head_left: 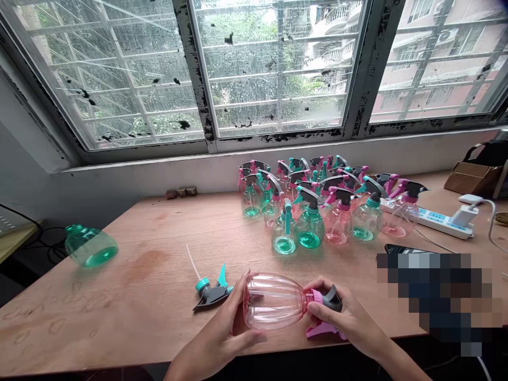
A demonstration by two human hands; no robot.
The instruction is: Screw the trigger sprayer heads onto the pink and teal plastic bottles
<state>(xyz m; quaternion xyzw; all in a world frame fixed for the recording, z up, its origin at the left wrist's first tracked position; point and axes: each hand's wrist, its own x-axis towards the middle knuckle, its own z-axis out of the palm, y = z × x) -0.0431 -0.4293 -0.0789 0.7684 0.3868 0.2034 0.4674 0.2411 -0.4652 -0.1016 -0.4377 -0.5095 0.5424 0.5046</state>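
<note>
A clear pink spray bottle (275, 301) lies sideways between my hands over the table's front edge. My left hand (234, 323) cups its base, thumb below and fingers behind. At the neck, my right hand (337, 312) grips the pink collar of the black-and-pink spray head (331, 299), whose pink trigger points down. Just beyond my left hand, a loose black-and-teal spray head (212, 291) with a thin tube rests on the wood. Farther left, a green bottle (91, 247) without a spray head lies tilted on the tabletop.
Several pink and green spray bottles (311, 227) with heads stand grouped at the back. A power strip (444, 219) with a white plug lies behind a blurred-out patch at right. A brown bag (476, 172) and small blocks (181, 192) sit along the wall under the window.
</note>
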